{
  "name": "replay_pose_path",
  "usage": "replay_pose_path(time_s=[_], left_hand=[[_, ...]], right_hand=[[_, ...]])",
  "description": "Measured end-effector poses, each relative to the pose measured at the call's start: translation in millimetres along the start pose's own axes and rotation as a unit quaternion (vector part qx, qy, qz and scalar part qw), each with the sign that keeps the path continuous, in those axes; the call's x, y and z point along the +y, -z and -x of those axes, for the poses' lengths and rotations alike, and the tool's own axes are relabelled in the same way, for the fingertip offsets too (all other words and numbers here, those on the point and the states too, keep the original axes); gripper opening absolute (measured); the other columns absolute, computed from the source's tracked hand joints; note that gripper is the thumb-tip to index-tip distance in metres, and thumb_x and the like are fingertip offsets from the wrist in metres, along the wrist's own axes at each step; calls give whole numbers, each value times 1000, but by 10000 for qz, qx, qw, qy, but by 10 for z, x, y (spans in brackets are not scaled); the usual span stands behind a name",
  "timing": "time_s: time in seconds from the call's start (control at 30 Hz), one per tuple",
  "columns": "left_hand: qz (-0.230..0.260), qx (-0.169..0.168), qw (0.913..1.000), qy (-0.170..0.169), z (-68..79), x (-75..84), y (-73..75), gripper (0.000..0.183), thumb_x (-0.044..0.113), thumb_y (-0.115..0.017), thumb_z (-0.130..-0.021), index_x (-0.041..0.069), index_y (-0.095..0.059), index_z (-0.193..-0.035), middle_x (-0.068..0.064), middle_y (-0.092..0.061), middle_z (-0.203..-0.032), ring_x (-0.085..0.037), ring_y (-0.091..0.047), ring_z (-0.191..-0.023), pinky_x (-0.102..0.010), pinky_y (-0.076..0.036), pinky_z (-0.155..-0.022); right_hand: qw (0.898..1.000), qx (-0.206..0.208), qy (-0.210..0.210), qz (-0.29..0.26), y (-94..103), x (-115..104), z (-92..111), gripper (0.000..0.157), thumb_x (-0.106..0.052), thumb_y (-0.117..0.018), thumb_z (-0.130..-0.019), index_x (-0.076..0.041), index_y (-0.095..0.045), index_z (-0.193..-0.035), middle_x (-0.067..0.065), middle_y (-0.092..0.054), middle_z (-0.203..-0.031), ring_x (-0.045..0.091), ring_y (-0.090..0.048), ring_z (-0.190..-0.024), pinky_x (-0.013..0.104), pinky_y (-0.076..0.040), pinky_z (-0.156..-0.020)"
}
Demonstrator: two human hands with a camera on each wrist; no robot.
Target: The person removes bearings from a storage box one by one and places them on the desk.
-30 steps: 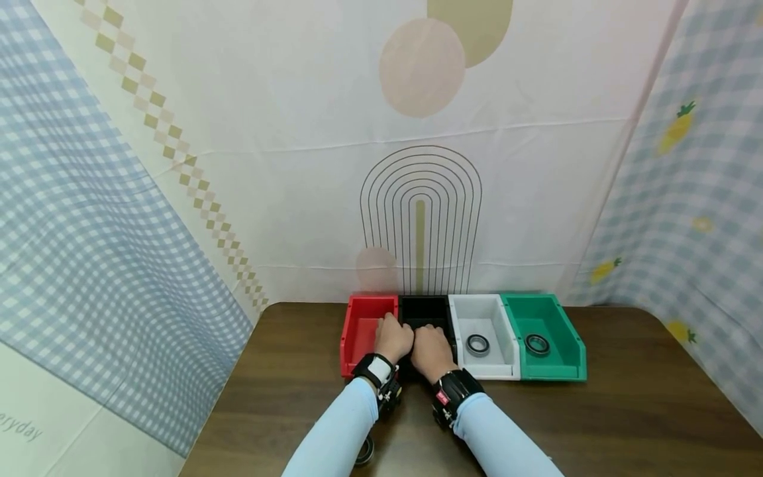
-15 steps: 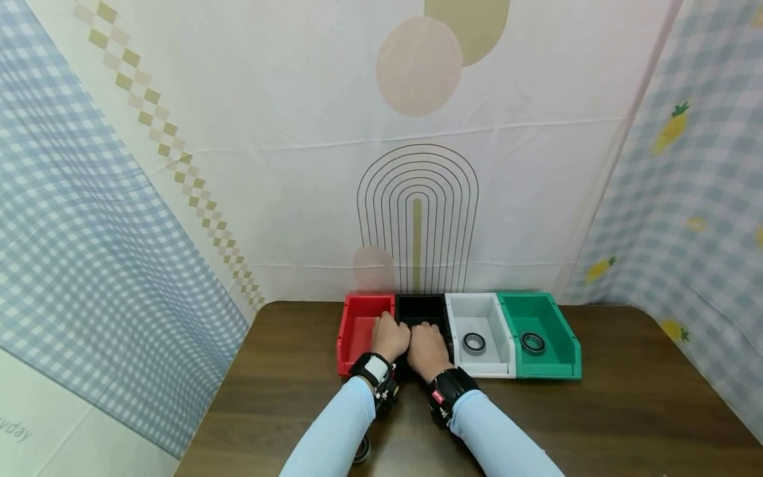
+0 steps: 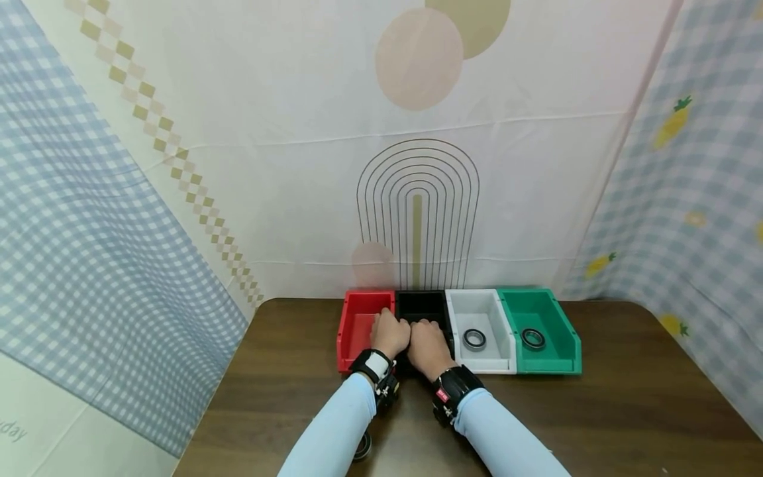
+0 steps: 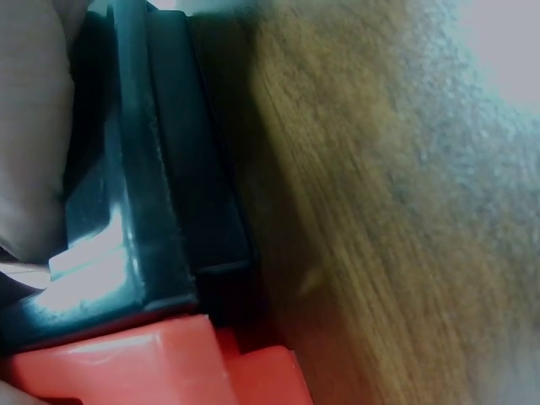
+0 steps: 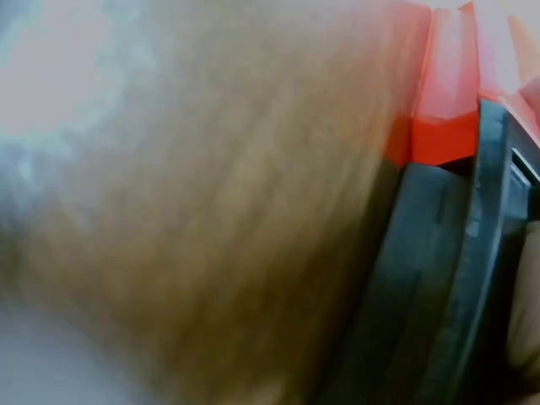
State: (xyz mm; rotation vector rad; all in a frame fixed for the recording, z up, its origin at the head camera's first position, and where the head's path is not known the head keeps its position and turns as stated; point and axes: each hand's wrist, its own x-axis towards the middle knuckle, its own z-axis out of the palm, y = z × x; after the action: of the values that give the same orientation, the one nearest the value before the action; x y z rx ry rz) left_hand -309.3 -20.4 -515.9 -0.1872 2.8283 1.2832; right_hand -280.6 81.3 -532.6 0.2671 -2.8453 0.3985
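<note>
- Down at the black bin [image 3: 422,303], what are those fingers doing? Looks like two fists to me.

- Knuckles up, yeah. The left hand [image 3: 389,333] and right hand [image 3: 428,344] are side by side, and the fingers bend down out of sight, so I can't tell if they're clamped on anything. Left one overlaps the wall by the red bin [image 3: 360,324].

- And the bin itself?

- Shiny black plastic, boxy, thick raised rim in front with hard white glare on it in the left wrist view. Sits between the red bin and the white bin [image 3: 477,310].

- Anything moved?

- Vs a second ago, barely. Hands are at the same bin, and the whole head view slid a touch.

- What else?

- White bin has a dark-and-silver ring [image 3: 474,348] lying flat in it, then comes a green bin [image 3: 539,311] with a similar ring. One more round thing [image 3: 365,453] is half hidden by the smooth light-blue left sleeve [image 3: 330,424]. Surface [image 3: 280,384] is brown wood grain, and behind it hangs creased pale cloth [image 3: 298,192] with thin printed arches.
</note>
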Motion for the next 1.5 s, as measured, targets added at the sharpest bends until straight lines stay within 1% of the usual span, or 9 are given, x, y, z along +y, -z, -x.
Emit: replay_pose_path(time_s=[0.2, 0.37, 0.53, 0.67, 0.8, 1.03, 1.13, 1.33, 1.5], left_hand=[[-16, 41, 10000, 58, 31, 12, -19, 50, 21, -54, -105, -10, -53, -144, -30, -58, -141, -50, -58, -128, -64, -46, -112], [139, 31, 9999, 38, 46, 18, 4, 48, 20, -54, -106, -9, -52, -143, -29, -57, -142, -51, -57, -130, -63, -45, -114], [192, -13, 9998, 35, 40, 5, 2, 51, 22, -55, -107, -8, -50, -148, -29, -55, -148, -51, -55, -134, -62, -44, -116], [207, -10, 9998, 28, 20, -13, -24, 52, 22, -57, -107, -7, -49, -149, -28, -55, -149, -50, -55, -134, -63, -44, -115], [171, 0, 9998, 33, 12, -15, -31, 52, 22, -57, -107, -7, -50, -149, -28, -55, -148, -49, -56, -133, -63, -45, -114], [155, 27, 9999, 10, 29, 7, -19, 50, 21, -56, -106, -8, -51, -146, -28, -57, -145, -48, -57, -131, -64, -44, -114], [134, 78, 9999, -65, 46, 13, -15, 50, 20, -56, -106, -8, -51, -147, -28, -56, -147, -49, -56, -133, -67, -43, -115], [232, 24, 9997, -49, 48, -10, -42, 53, 21, -55, -108, -7, -48, -152, -29, -53, -153, -50, -53, -138, -64, -43, -116], [97, 104, 9999, -62, 10, -35, -53, 50, 22, -55, -108, -6, -50, -149, -27, -57, -145, -47, -58, -130, -62, -47, -112]], right_hand=[[9997, -243, 24, 30, 83, 6, 14, 11, -6, -80, -85, -1, -77, -94, 18, -72, -94, 39, -65, -90, 53, -59, -85], [9989, -393, 266, 58, 177, 14, 88, 28, -4, -81, -84, 2, -76, -110, 19, -73, -107, 39, -67, -100, 52, -60, -90], [9971, -266, 695, 183, 282, 32, 213, 36, -4, -79, -87, 5, -73, -121, 19, -74, -115, 38, -68, -108, 51, -58, -98], [9963, -263, 815, 108, 386, 35, 316, 35, -7, -79, -92, 5, -73, -124, 19, -74, -118, 37, -69, -112, 50, -57, -103], [9956, -298, 890, -26, 495, 4, 452, 35, -9, -78, -95, 5, -73, -127, 19, -74, -122, 36, -70, -114, 49, -58, -103], [9913, -406, 1249, -1, 626, -50, 720, 36, -12, -77, -97, 4, -73, -129, 16, -74, -124, 33, -70, -115, 47, -59, -101], [9889, -586, 1366, 4, 684, -75, 858, 35, -12, -78, -96, 3, -73, -127, 14, -73, -123, 32, -70, -113, 46, -59, -100], [9801, -1395, 1407, -135, 803, -131, 1152, 34, -18, -78, -97, -4, -73, -129, 9, -71, -125, 26, -66, -112, 41, -59, -97], [9710, -1856, 1472, -334, 843, -168, 1272, 31, -19, -77, -98, -7, -74, -126, 4, -71, -119, 21, -65, -107, 37, -58, -93]])
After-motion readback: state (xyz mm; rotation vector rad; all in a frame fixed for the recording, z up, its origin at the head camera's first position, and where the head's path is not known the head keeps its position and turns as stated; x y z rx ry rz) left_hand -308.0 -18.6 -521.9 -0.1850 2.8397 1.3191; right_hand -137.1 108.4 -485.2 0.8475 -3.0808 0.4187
